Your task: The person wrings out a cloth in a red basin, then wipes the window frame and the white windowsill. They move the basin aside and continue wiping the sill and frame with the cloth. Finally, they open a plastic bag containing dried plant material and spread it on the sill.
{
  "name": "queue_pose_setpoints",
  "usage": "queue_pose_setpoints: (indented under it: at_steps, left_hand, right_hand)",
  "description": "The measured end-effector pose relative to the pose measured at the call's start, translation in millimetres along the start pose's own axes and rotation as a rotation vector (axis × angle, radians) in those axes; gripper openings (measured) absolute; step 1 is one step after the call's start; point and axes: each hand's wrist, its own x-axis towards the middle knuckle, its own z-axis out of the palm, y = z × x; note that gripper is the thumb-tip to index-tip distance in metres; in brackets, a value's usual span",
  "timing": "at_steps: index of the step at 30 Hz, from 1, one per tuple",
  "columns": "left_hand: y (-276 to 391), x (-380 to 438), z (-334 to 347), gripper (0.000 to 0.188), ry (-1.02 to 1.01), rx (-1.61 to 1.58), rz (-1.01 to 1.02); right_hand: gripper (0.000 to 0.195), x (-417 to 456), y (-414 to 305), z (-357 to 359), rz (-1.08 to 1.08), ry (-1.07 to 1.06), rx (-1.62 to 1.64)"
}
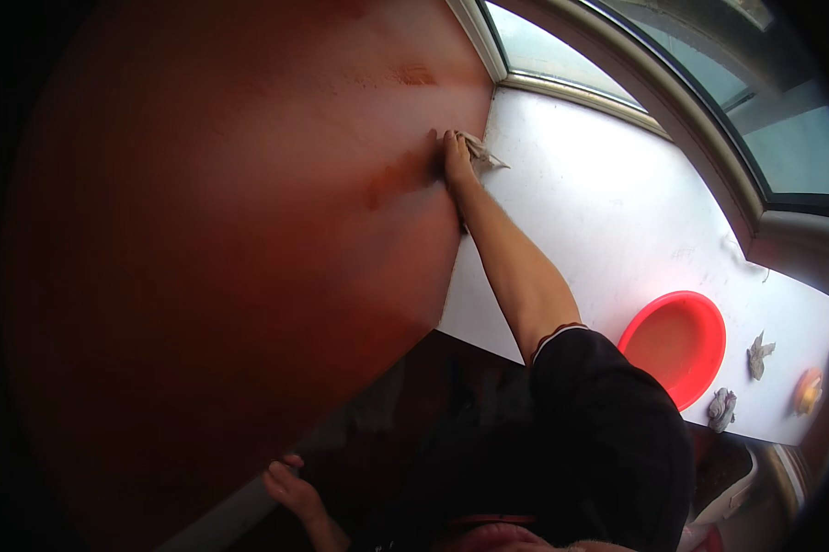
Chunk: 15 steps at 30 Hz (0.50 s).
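My right hand [458,157] is stretched out to the glossy reddish-brown panel [262,228], close to where it meets the white ledge by the window. A grey-beige cloth [483,153] is bunched under its fingers, with a loose corner sticking out over the ledge. Beside the hand the panel carries a darker, wet-looking smear. Low in the view, my left hand [291,485] is at the lower edge of the panel, fingers apart, with nothing seen in it; whether it touches the edge I cannot tell.
On the white ledge [559,228] stands a red plastic basin [712,345] with brownish water. Right of it lie two crumpled grey rags [759,356] [721,410] and a small orange-yellow object [809,392]. A framed window [573,48] borders the ledge.
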Motion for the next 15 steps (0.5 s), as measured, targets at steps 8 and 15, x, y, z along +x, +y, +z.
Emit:
queue_pose_setpoints:
  at_steps: [8, 15]
  left_hand:
    - [1.3, -24.9, -23.3, 0.027, 0.126, 0.024, -0.048]
    - [10.4, -25.8, -13.1, 0.030, 0.123, 0.099, -0.083]
  right_hand:
    - [0.073, -132.6, -272.5, 96.0, -0.810, -0.350, -0.137]
    - [0.064, -46.0, -313.7, 132.0, -1.122, -0.045, -0.165]
